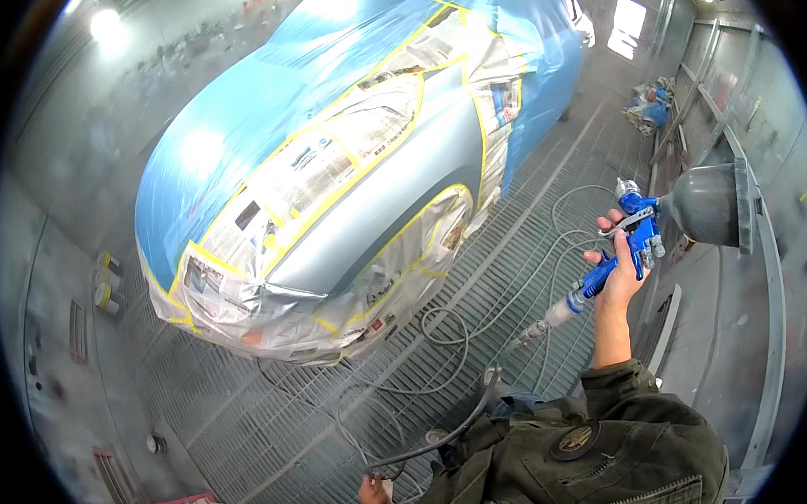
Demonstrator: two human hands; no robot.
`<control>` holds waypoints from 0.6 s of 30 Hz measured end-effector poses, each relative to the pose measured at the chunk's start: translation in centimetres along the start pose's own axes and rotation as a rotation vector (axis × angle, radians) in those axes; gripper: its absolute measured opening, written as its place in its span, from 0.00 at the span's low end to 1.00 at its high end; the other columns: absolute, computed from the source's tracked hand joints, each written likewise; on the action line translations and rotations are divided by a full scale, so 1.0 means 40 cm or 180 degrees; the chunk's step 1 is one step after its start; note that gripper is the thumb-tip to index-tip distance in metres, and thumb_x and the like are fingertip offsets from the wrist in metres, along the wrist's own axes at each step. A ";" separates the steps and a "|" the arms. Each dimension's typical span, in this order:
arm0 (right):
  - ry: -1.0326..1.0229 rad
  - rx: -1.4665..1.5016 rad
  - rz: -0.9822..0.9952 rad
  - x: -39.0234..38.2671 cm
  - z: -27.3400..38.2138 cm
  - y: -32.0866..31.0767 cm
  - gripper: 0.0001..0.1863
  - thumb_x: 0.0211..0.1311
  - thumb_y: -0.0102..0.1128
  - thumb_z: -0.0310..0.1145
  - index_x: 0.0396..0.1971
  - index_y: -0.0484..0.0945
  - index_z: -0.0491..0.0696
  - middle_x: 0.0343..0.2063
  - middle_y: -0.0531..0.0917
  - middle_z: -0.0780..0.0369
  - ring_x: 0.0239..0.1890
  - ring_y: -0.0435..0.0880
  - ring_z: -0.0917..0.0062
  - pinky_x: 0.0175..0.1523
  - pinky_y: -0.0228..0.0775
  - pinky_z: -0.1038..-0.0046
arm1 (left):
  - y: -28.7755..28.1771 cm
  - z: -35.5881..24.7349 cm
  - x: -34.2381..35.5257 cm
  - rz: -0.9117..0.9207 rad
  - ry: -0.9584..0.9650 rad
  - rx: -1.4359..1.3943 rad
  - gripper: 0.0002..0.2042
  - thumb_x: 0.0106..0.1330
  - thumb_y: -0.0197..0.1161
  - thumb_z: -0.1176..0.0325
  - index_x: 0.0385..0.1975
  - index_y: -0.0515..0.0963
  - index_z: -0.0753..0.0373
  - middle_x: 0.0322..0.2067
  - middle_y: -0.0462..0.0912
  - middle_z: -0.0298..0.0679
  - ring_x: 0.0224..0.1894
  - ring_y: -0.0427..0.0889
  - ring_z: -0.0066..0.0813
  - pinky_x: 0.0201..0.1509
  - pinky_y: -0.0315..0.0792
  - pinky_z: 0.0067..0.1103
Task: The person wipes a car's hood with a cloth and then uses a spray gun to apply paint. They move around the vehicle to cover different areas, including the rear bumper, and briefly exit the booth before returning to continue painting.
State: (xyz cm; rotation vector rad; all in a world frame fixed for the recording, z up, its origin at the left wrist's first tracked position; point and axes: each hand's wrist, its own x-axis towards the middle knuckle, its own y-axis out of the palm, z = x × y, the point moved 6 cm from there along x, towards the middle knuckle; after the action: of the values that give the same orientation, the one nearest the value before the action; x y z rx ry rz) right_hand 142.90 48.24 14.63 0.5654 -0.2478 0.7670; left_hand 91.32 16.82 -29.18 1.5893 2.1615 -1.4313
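My right hand (622,274) is wrapped around the grip of a blue spray gun (641,233), raised at the right. A large dark grey paint cup (706,204) is fixed to the gun, tilted sideways. Below the grip hangs a clear-and-blue inline fitting (568,306), its lower end blurred. Low in the view, my left hand (375,498) closes around a grey air hose (448,437); a small pale piece beside its fingers is unclear. Ahead stands a car with a bare silver-grey fender (396,194), apart from the gun.
Blue plastic film (227,134) and newspaper (301,171) edged with yellow tape cover the rest of the car. Hose loops (447,327) lie across the slatted floor grating (276,429). Crumpled plastic (651,106) sits by the right wall; small tubs (107,278) stand left.
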 end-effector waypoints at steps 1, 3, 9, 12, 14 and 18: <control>-0.0010 0.0017 -0.0050 0.009 0.003 -0.012 0.21 0.64 0.50 0.23 0.58 0.67 0.39 0.47 0.79 0.53 0.47 0.81 0.71 0.25 0.83 0.76 | 0.015 -0.007 0.010 0.0013 -0.0042 -0.0056 0.15 0.69 0.55 0.55 0.37 0.80 0.62 0.31 0.85 0.43 0.37 0.83 0.42 0.41 0.73 0.31; -0.0033 0.0021 -0.0171 0.041 0.006 -0.045 0.21 0.64 0.50 0.24 0.58 0.67 0.39 0.47 0.79 0.53 0.47 0.81 0.71 0.25 0.83 0.76 | 0.031 -0.040 0.019 0.0062 0.0005 -0.0043 0.15 0.69 0.56 0.55 0.38 0.80 0.61 0.33 0.85 0.45 0.38 0.83 0.43 0.41 0.73 0.31; -0.0228 0.0037 -0.0116 0.217 0.010 -0.105 0.20 0.63 0.52 0.22 0.56 0.69 0.39 0.47 0.79 0.53 0.46 0.82 0.72 0.25 0.82 0.76 | 0.166 -0.120 0.061 0.0256 0.0424 0.0133 0.15 0.68 0.56 0.54 0.39 0.80 0.61 0.34 0.85 0.47 0.39 0.83 0.46 0.42 0.74 0.33; -0.0253 0.0076 0.0012 0.361 -0.017 -0.150 0.21 0.63 0.52 0.22 0.57 0.68 0.39 0.47 0.79 0.52 0.46 0.82 0.71 0.24 0.82 0.76 | 0.251 -0.259 0.035 0.0417 0.0617 0.0745 0.15 0.67 0.57 0.54 0.39 0.79 0.61 0.32 0.84 0.47 0.39 0.83 0.48 0.40 0.74 0.35; -0.0225 0.0002 0.0040 0.466 -0.066 -0.210 0.21 0.64 0.54 0.24 0.57 0.68 0.39 0.48 0.79 0.51 0.47 0.82 0.68 0.24 0.83 0.77 | 0.327 -0.279 0.057 0.0312 0.0627 0.1065 0.15 0.66 0.58 0.55 0.39 0.79 0.61 0.31 0.84 0.46 0.37 0.82 0.50 0.39 0.73 0.37; -0.0398 -0.0014 0.0359 0.724 -0.119 -0.368 0.22 0.69 0.49 0.29 0.60 0.65 0.39 0.53 0.77 0.52 0.54 0.79 0.69 0.28 0.80 0.82 | 0.504 -0.617 0.005 0.0599 0.1089 0.1108 0.13 0.66 0.56 0.56 0.39 0.79 0.58 0.34 0.84 0.45 0.39 0.81 0.50 0.41 0.72 0.39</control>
State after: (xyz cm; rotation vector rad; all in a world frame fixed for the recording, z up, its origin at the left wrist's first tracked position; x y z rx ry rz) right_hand 173.74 59.30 16.81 0.5999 -0.3993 0.8409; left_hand 117.46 35.00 -28.03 2.2393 1.9207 -1.6435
